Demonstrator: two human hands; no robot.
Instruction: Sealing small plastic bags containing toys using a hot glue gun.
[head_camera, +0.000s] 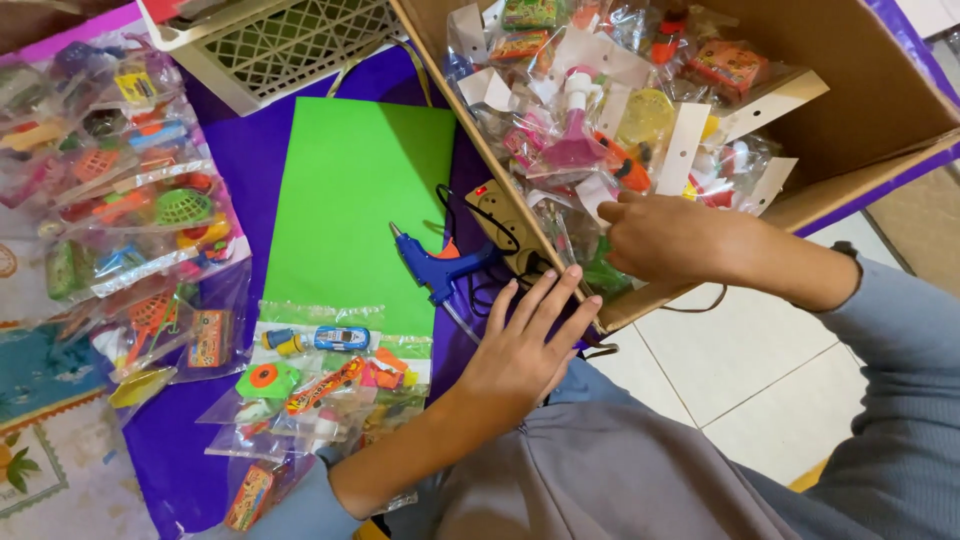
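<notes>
- Head view: left hand (525, 345) lay flat, fingers spread, steadying the cardboard box (860, 110) at its near corner.
- At one o'clock, right hand (665, 238) reached inside, fingers curled among bagged toys (600, 130); grip hidden.
- Blue glue gun (437, 266) rested at eleven o'clock.

Purple cloth (250, 160): green sheet (350, 210), blue glue gun (435, 265), toy packets (130, 200).

The left hand (525, 345) lies palm down with its fingers straight, spread a little and pointing up and to the right; its bare forearm runs back to a grey sleeve. The right hand (665, 238) reaches leftward, fingers curled under, its wrist bare above a grey sleeve.
</notes>
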